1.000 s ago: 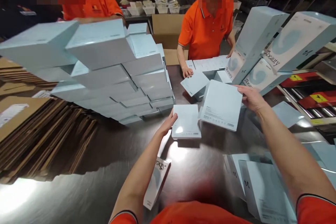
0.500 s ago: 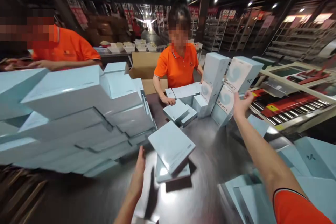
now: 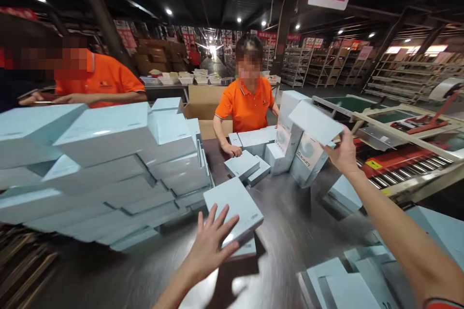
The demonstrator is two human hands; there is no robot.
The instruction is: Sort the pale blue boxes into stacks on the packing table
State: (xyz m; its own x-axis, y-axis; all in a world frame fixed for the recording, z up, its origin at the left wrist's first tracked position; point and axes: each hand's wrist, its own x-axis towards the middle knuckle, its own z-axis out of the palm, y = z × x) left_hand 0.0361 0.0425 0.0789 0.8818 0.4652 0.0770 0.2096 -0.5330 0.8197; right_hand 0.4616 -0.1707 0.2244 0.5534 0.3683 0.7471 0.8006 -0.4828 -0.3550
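Note:
My left hand has its fingers spread over the near left side of a pale blue box; whether it presses on the box I cannot tell. That box lies askew on another pale blue box on the metal table. My right hand grips the near right end of a tilted box above a standing box printed "beauty". To the left of these stands another upright stack. Two smaller boxes lie close by, one being a flat box.
A big pile of pale blue boxes fills the left side. More boxes lie at the lower right. A roller conveyor runs at the right. Across the table stands a co-worker; another person is behind the pile.
The top box of the right-hand stack has tipped over in my right hand's grip. My left hand has moved right, from beside the near boxes to over them, its fingers now spread.

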